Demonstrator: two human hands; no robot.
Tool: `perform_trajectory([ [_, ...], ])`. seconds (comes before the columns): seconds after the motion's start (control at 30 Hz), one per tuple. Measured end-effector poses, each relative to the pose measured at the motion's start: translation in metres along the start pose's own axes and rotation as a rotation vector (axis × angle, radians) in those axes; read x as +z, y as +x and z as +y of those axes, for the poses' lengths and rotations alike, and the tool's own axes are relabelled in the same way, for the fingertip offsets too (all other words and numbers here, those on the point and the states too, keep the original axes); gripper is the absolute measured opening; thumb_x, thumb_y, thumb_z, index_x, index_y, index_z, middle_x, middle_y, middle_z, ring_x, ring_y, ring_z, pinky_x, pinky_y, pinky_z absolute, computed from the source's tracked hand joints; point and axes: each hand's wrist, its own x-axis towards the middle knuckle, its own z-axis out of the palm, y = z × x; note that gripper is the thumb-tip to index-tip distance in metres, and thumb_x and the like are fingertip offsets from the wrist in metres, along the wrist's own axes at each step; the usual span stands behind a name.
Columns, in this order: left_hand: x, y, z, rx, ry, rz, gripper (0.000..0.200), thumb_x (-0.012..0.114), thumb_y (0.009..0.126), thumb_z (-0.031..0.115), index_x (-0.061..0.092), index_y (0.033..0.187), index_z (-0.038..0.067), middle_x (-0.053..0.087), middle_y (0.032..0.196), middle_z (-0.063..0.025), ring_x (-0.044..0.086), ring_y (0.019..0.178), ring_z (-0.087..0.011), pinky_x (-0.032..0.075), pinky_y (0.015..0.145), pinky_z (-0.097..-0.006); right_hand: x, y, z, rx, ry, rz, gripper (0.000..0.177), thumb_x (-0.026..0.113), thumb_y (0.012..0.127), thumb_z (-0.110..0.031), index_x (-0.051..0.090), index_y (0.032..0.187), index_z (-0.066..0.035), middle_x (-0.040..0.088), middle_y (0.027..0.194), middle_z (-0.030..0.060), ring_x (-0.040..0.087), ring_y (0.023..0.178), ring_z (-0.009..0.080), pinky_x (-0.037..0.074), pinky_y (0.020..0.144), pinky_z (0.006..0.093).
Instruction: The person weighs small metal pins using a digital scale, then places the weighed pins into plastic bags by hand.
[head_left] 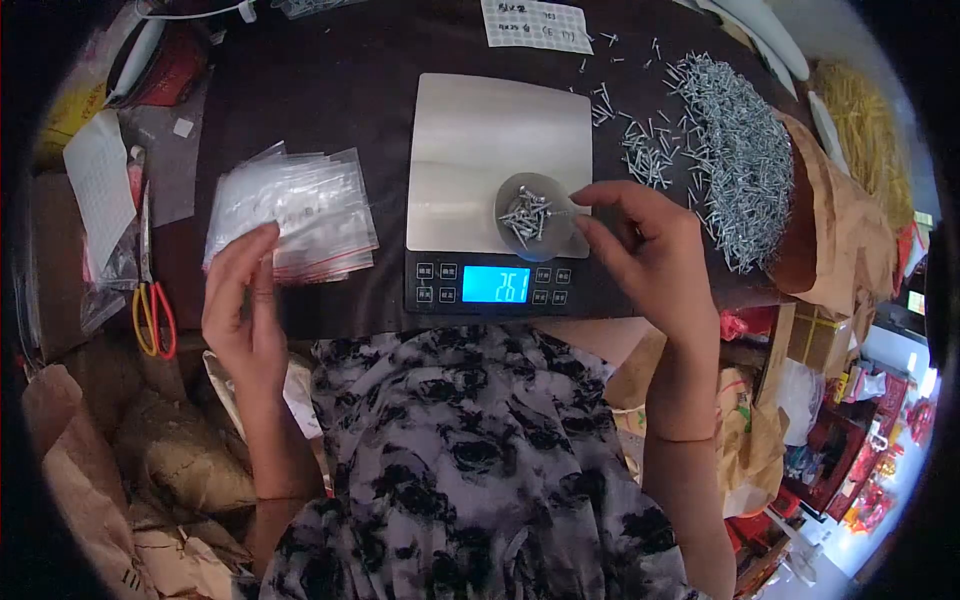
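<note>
My left hand [245, 300] is at the lower left of a stack of clear zip bags [320, 215], its fingers and thumb drawn together on the edge of a bag. My right hand [645, 245] pinches the right side of a small round translucent cup [508, 240] between thumb and forefinger. Several silver screws [527, 215] lie in the cup. Beneath the cup is the steel plate of a digital scale [490, 130]. Blue digits on its display [496, 285] appear to read 261, though any decimal point is hard to make out.
At the right a large heap of screws [735, 160] spills beside a brown paper bag [840, 220], with a smaller cluster [648, 152] nearer the scale. A handwritten label [538, 25] lies behind the scale. Scissors [153, 315] are on the left, near a paper sheet [98, 175].
</note>
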Motion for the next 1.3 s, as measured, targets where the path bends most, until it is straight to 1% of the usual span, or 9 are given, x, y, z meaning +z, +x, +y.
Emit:
perform_trajectory([
  [0.27,-0.004,-0.022,0.028,-0.162,-0.320,-0.147,0.004,0.067,0.080,0.002,0.062,0.079,0.001,0.059,0.078,-0.0066,0.055,0.071,-0.0148,0.043,0.063,-0.0265,0.005,-0.007,0.003,0.013,0.209,-0.017,0.019,0.068,0.079,-0.007,0.065,0.098,-0.003,0.059,0.072,0.0069,0.052,0.054,0.0124,0.042,0.051,0.0267],
  [0.37,0.016,-0.022,0.048,0.099,-0.418,-0.369,0.010,0.074,0.073,0.006,0.066,0.079,0.005,0.055,0.069,-0.0043,0.053,0.062,-0.0175,0.042,0.059,-0.0292,0.020,-0.020,-0.017,-0.058,0.577,-0.204,0.015,0.064,0.084,-0.012,0.066,0.095,-0.002,0.059,0.068,0.0029,0.051,0.057,0.0094,0.040,0.052,0.0271],
  [0.57,0.028,-0.014,0.077,0.393,-0.633,-0.709,0.017,0.078,0.068,0.014,0.068,0.080,0.009,0.051,0.069,-0.0006,0.053,0.067,-0.0190,0.042,0.072,-0.0358,0.032,-0.040,-0.028,-0.329,0.886,-0.590,0.014,0.065,0.086,-0.016,0.063,0.085,-0.002,0.061,0.073,0.0095,0.058,0.056,0.0242,0.044,0.051,0.0328],
  [0.77,0.038,-0.025,0.076,0.324,-0.536,-0.629,0.019,0.079,0.062,0.010,0.062,0.070,0.010,0.052,0.076,-0.0018,0.055,0.075,-0.0226,0.042,0.078,-0.0391,0.022,-0.047,-0.003,-0.333,0.780,-0.380,0.009,0.065,0.083,-0.012,0.063,0.080,-0.004,0.059,0.066,0.0065,0.059,0.060,0.0217,0.043,0.052,0.0321],
  [0.97,0.017,-0.009,0.059,0.312,-0.269,-0.338,0.023,0.076,0.062,0.005,0.054,0.066,0.008,0.056,0.082,-0.0064,0.058,0.087,-0.0294,0.044,0.076,-0.0404,0.016,-0.012,0.049,0.129,0.094,0.248,0.019,0.067,0.082,-0.013,0.062,0.097,-0.002,0.064,0.087,0.0115,0.063,0.075,0.0222,0.049,0.064,0.0293],
  [1.07,0.014,-0.010,0.048,0.184,-0.211,-0.307,0.020,0.072,0.067,0.002,0.052,0.066,0.005,0.061,0.095,-0.0140,0.054,0.109,-0.0401,0.042,0.091,-0.0457,0.012,0.000,0.070,-0.164,-0.073,0.346,0.037,0.069,0.081,-0.017,0.057,0.113,-0.004,0.063,0.105,0.0144,0.061,0.097,0.0273,0.045,0.083,0.0346],
  [1.1,0.018,-0.009,0.045,0.131,-0.211,-0.291,0.019,0.071,0.069,0.002,0.053,0.067,0.004,0.061,0.099,-0.0159,0.051,0.114,-0.0428,0.039,0.096,-0.0479,0.013,-0.004,0.068,-0.084,-0.086,0.246,0.056,0.074,0.077,-0.026,0.051,0.124,-0.007,0.056,0.123,0.0151,0.051,0.118,0.0299,0.031,0.101,0.0439],
  [1.27,0.032,-0.009,0.053,0.180,-0.198,-0.426,0.008,0.063,0.077,0.001,0.055,0.078,0.002,0.054,0.119,-0.0199,0.029,0.134,-0.0456,0.015,0.111,-0.0532,0.045,-0.006,0.036,-0.246,-0.076,0.076,0.078,0.080,0.066,-0.036,0.045,0.131,-0.010,0.051,0.131,0.0123,0.046,0.124,0.0311,0.017,0.107,0.0518],
  [1.3,0.035,-0.009,0.059,0.187,-0.208,-0.451,0.009,0.064,0.077,0.000,0.057,0.083,0.002,0.058,0.110,-0.0188,0.046,0.121,-0.0400,0.031,0.105,-0.0482,0.050,-0.006,0.035,-0.258,-0.108,0.057,0.082,0.081,0.063,-0.038,0.044,0.131,-0.010,0.050,0.133,0.0120,0.046,0.124,0.0314,0.015,0.107,0.0527],
])
